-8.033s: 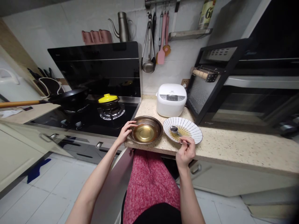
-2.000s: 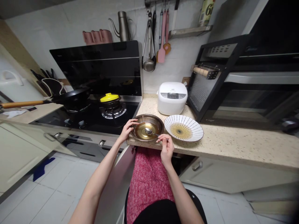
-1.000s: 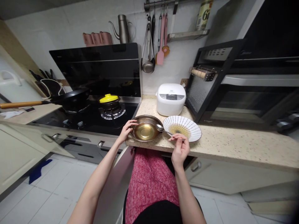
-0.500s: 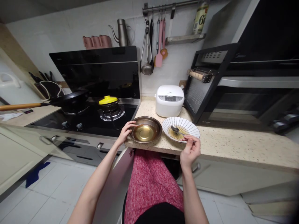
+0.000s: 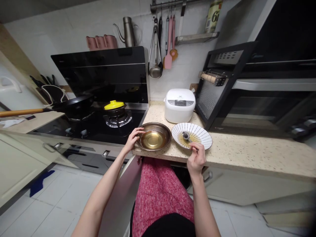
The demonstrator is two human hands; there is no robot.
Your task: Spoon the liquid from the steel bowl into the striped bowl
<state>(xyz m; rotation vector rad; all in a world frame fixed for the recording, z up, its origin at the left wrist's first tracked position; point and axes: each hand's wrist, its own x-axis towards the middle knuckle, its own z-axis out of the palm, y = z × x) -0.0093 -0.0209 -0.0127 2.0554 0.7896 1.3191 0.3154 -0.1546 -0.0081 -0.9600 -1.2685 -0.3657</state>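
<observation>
Plate (image 5: 204,140) has liquid (image 5: 182,142), some's left in the bowl (image 5: 165,131) your left hand (image 5: 131,139) grips near the front counter edge (image 5: 234,167), right hand (image 5: 197,160) pinching spoon (image 5: 186,135).

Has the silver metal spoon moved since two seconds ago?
Yes, rightward relative to the white, rounded rice cooker: the spoon left the round metal bowl for the white, striped plate.

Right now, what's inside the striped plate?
Yellowish liquid pools in the middle of the striped plate, and the spoon in your right hand reaches over it. The spoon covers the patch beneath, so whether it touches the bottom can't be seen.
</observation>
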